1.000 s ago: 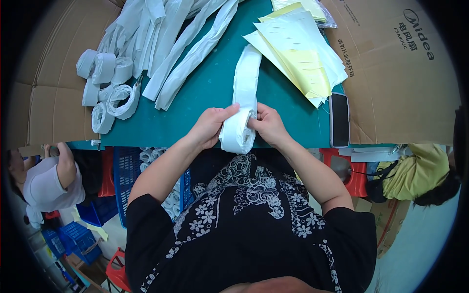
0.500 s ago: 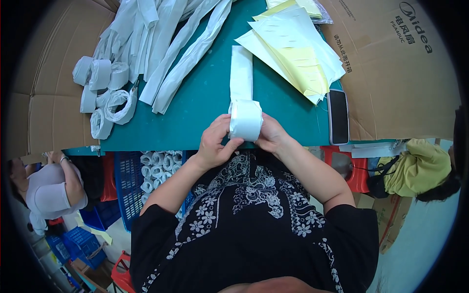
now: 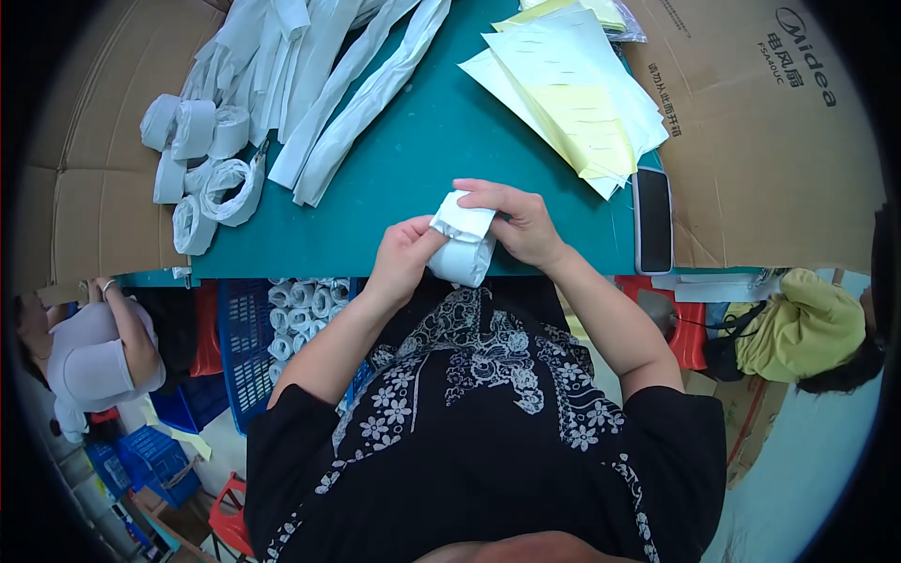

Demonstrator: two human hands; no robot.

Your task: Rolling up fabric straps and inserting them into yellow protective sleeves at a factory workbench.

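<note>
Right grip (image 3: 527, 231) now over far end of white roll (image 3: 460, 262), previously alongside.

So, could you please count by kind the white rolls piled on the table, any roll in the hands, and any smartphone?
Piled white rolls visible on the green table, some partly hidden: 7
White roll held between left hand and right hand: 1
Smartphone: 1
Total: 9

Bare forearms (image 3: 615, 324) slanting inward
Left hand (image 3: 399, 263) grips with thumb (image 3: 431, 244) extended rightward; right hand (image 3: 527, 227) arches, fingers (image 3: 490, 194) pointing left.
</note>
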